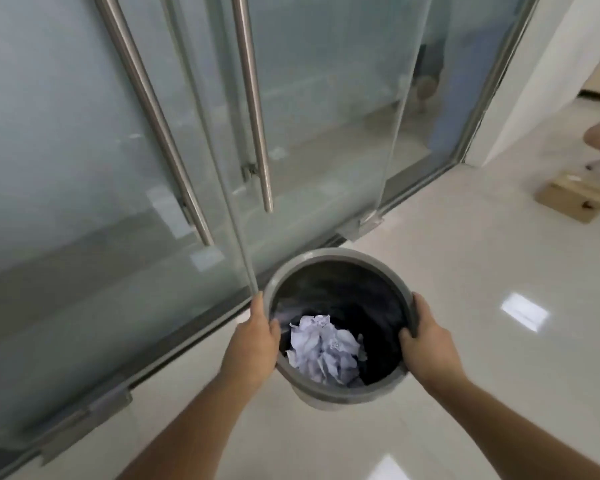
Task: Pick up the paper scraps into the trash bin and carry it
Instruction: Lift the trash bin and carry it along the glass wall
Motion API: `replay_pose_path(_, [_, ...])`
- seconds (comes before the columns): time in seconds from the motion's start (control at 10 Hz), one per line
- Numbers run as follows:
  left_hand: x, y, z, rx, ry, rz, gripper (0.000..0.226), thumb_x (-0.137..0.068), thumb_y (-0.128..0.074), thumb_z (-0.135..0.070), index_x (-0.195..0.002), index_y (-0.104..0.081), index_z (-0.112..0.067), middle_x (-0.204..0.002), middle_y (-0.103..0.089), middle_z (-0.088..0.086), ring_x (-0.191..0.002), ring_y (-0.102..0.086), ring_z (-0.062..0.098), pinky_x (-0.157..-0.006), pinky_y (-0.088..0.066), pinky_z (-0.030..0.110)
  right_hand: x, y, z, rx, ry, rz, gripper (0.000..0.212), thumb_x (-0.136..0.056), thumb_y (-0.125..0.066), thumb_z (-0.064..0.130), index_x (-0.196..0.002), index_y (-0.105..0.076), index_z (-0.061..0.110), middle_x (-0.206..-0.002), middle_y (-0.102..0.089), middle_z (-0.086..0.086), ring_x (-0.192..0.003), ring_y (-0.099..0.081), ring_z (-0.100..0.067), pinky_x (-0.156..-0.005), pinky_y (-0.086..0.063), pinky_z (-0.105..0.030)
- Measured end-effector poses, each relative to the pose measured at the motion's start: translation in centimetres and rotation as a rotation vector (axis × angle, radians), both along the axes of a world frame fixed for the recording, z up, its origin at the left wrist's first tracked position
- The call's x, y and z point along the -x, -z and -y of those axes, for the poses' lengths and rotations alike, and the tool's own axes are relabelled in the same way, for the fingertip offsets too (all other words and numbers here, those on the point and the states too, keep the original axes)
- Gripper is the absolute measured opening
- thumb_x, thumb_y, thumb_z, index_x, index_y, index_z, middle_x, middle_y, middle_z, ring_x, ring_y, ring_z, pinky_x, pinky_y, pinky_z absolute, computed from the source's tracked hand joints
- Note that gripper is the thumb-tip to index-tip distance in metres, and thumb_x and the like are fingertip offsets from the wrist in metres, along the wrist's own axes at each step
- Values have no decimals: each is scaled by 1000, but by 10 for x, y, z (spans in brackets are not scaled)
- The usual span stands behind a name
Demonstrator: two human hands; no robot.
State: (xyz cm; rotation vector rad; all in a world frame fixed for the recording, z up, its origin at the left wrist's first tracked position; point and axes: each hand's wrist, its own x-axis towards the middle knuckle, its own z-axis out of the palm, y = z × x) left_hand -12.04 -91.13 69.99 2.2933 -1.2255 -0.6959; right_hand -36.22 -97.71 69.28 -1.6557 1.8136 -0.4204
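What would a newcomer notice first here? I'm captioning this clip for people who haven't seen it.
The grey trash bin, low in the middle, gripped at its rim by the left hand and right hand, with crumpled white paper scraps inside. Behind it, frosted glass doors with long steel handles.

Round grey trash bin (336, 259), dark liner, upright, held off floor w/ crumpled white paper scraps (326, 351) inside.

Glass doors (309, 109), cardboard box (565, 197)
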Motion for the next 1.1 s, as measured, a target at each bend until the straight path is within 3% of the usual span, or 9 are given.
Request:
replay_pose_path(0.1, [4, 118, -13, -47, 9, -11, 51, -97, -43, -29, -144, -22, -29, -92, -69, 23, -77, -69, 43, -69, -59, 52, 4, 115, -12, -41, 9, -19, 62, -86, -42, 12, -141, -26, 36, -97, -69, -18, -83, -64, -39, -78, -56, -46])
replay_pose_path(0.3, [6, 342, -38, -144, 10, -84, 45, -96, -44, -33, -137, -24, -37, -94, -69, 19, -74, -70, 41, -65, -60, 53, 4, 325, -39, -94, 20, -14, 55, -88, -39, 11, -138, -30, 32, -88, -69, -12, -75, -63, -33, -70, -55, -40])
replay_pose_path(0.5, [-2, 490, -32, -149, 8, -85, 49, -96, -44, -31, -140, -23, -35, -86, -69, 20, -67, -68, 40, -64, -60, 50, -4, 472, -48, -129, 68, 11, 59, -90, -38, 13, -144, -23, 32, -88, -67, -9, -78, -63, -31, -72, -54, -39])
replay_pose_path(0.7, [-7, 552, -18, -111, 43, -68, 53, -97, -44, -29, -145, -20, -30, -77, -67, 18, -64, -66, 37, -65, -59, 49, -7, 530, -35, -103, 64, 21, 60, -93, -39, 16, -147, -19, 31, -87, -59, -3, -75, -57, -26, -69, -48, -33])
replay_pose_path(0.9, [-2, 562, -21, -65, 51, -15, 54, -99, -43, -24, -148, -21, -19, -70, -64, 16, -59, -60, 35, -55, -47, 37, -9, 540, -33, -91, 53, -3, 63, -91, -39, 15, -147, -16, 32, -88, -61, -4, -75, -59, -27, -69, -49, -35])
replay_pose_path(1.0, [-2, 566, -22, -78, 49, 16, 56, -99, -41, -28, -150, -18, -20, -73, -65, 17, -63, -62, 36, -58, -50, 40, -10, 545, -31, -91, 46, -35, 62, -90, -39, 18, -145, -14, 34, -90, -65, -7, -74, -62, -30, -68, -52, -38])
replay_pose_path(1.1, [-11, 557, -24, -132, 94, 36, 63, -97, -37, -45, -151, -12, -26, -91, -71, 17, -81, -67, 37, -71, -53, 42, -7, 535, -28, -127, -19, -173, 65, -94, -43, 35, -148, -7, 36, -107, -60, -11, -91, -62, -33, -74, -52, -43])
